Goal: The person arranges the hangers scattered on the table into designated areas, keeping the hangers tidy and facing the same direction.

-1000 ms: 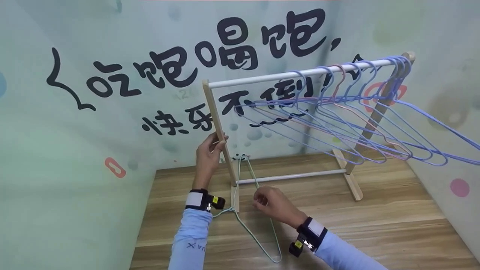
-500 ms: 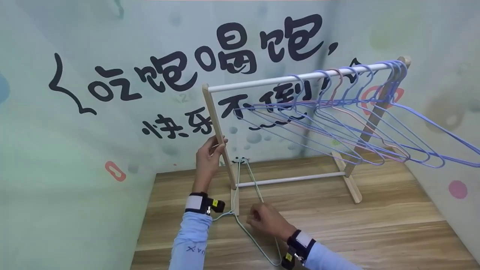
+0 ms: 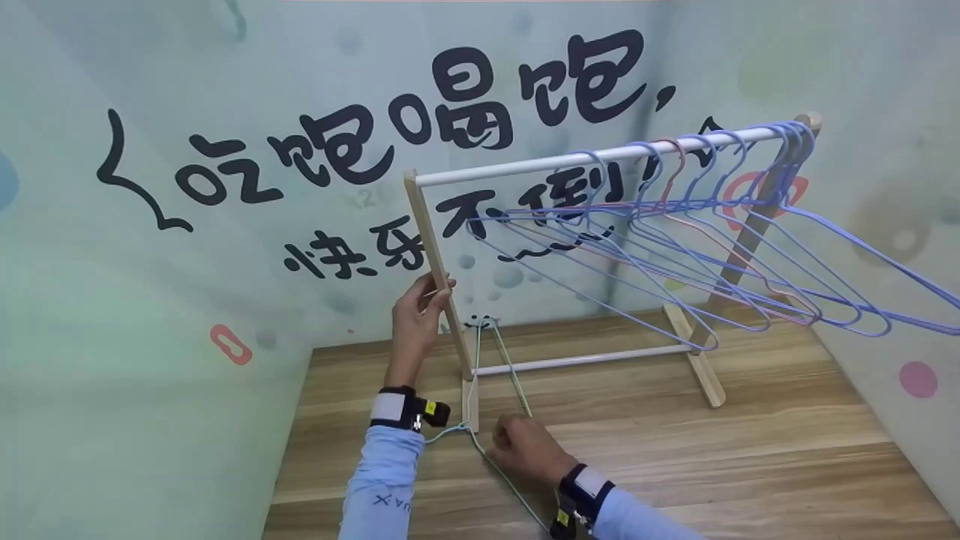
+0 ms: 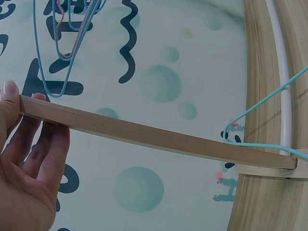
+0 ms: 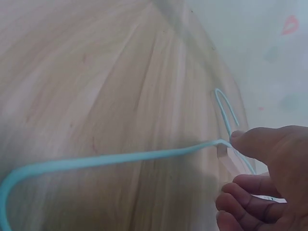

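My left hand [image 3: 414,315] grips the wooden side post [image 4: 144,136] of a small clothes rack, its thumb on one face and the fingers behind. A pale turquoise clothes hanger [image 5: 96,161] lies at the foot of that post, its hook pointing left in the head view. Over the hanger hovers my right hand [image 3: 534,450], its fingers loosely bent. In the right wrist view a gap shows between thumb and fingers, with nothing held there. The thumb tip overlaps the hanger near its neck; whether they touch I cannot tell.
Several blue hangers [image 3: 793,161] and a pink hanger [image 3: 682,161] hang from the white top rail [image 3: 510,166], mostly to the right. A lower white bar [image 3: 585,361] joins the rack's feet. Walls with black lettering enclose the wood-grain tabletop [image 3: 615,420].
My right hand has moved down and slightly left in the head view, nearer the turquoise hanger's neck. The left hand still grips the post. The frontmost blue hanger has shifted slightly.
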Motion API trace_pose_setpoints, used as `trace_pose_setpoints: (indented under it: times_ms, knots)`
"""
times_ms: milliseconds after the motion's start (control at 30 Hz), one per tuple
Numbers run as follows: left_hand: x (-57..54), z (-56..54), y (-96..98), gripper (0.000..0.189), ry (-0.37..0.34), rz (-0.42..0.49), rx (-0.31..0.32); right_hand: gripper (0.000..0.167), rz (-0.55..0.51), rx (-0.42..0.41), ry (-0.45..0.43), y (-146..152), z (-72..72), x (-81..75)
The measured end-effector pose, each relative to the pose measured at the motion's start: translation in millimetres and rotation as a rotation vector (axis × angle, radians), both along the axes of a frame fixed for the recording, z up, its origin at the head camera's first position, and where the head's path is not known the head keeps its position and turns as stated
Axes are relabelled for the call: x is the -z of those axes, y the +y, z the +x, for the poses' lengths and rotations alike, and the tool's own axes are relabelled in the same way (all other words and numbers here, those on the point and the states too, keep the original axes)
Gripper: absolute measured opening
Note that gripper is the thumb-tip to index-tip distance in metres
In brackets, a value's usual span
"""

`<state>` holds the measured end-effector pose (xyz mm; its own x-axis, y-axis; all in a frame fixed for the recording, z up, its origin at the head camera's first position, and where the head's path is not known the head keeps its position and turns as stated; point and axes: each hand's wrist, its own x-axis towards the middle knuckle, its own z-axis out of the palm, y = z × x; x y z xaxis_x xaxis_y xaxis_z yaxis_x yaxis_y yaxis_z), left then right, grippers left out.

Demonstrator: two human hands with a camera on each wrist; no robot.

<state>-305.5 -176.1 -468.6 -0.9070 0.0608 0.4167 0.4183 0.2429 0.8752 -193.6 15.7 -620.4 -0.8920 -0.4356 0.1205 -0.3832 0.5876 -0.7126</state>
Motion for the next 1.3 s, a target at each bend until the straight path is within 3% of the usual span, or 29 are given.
trace_pose_setpoints:
  times_ms: [667,767,967,1300]
  knots:
    - [1.3,-1.3,-0.4,0.036,0.015,0.004,0.001,0.030,0.037,0.046,-0.167,-14,-2.7,7.1]
    - [1.4,-1.6,0.2,0.035,0.017,0.009,0.007,0.031,0.052,0.047,-0.126,-16,0.3,6.9]
    - [0.7,-2.2,0.8,0.035,0.019,0.013,0.021,0.034,0.149,0.038,0.050,-23,6.7,9.2]
    - [1.3,-2.3,0.0,0.035,0.028,0.028,0.026,0.036,0.221,0.061,0.187,-28,8.6,16.9]
